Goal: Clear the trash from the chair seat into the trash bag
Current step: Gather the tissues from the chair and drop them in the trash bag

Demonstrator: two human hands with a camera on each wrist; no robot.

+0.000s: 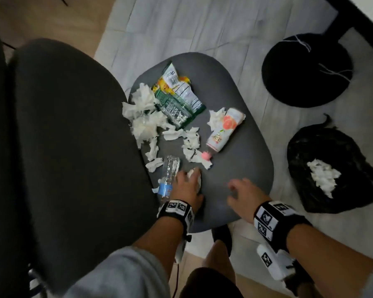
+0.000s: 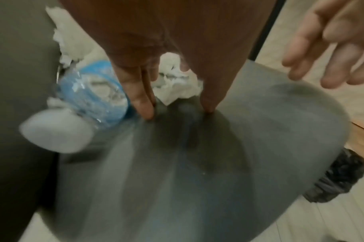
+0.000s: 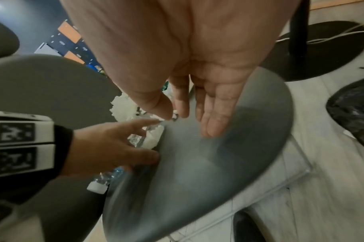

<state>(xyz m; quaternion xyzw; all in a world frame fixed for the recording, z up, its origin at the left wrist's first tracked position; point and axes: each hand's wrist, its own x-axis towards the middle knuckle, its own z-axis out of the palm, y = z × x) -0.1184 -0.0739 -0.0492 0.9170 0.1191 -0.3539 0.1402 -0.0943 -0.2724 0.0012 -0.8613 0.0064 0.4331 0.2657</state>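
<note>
Chair seat: grey, rounded, centre of the head view, with the dark backrest at its 9 o'clock.

Trash on the seat:
- Snack packet, green and yellow, lying flat at the seat's 11 o'clock.
- Crumpled tissues, a white heap at 10 o'clock, touching the packet and the backrest edge.
- Torn tissue scraps, scattered across the middle.
- White bottle with a pink fruit print, on its side at 1 o'clock from the middle; a pink cap lies just beside its lower end.
- Clear plastic bottle with a blue label, on its side at the seat's 8 o'clock, against the backrest.
- Tissue wad, at 7 o'clock, just beside the clear bottle.

Left hand: palm down over the tissue wad, fingers reaching down with tips on the seat and the wad between them and the thumb; whether the wad is actually gripped I cannot tell.

Right hand: above the bare seat at 6 o'clock, fingers loosely spread and nearly straight, holding nothing.

Trash bag: black, open, on the pale floor at the seat's 4 o'clock, with white tissue lying inside.

Round black base: on the floor at 2 o'clock, well apart from the bag.
</note>
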